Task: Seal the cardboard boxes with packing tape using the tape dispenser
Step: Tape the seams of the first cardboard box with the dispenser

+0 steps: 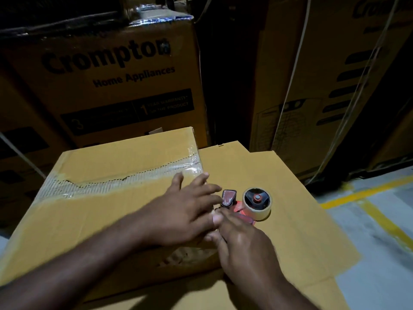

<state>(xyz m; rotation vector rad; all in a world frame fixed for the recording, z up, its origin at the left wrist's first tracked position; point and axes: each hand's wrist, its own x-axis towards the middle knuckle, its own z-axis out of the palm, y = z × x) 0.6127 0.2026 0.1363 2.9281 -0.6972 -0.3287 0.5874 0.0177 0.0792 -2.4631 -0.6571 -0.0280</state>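
A brown cardboard box (107, 198) lies in front of me with a strip of clear tape (125, 177) along its torn top seam. A red and black tape dispenser (245, 204) with a roll of clear tape (257, 203) sits at the box's right end, above a flat cardboard sheet (290, 209). My right hand (243, 249) grips the dispenser's handle. My left hand (185, 211) rests with spread fingers on the box's right end, its fingertips close to the dispenser's front.
Tall printed appliance cartons (107, 81) stand behind the box, and another carton (324, 86) stands at the right with straps hanging over it. Grey floor with yellow lines (368, 198) shows at the right.
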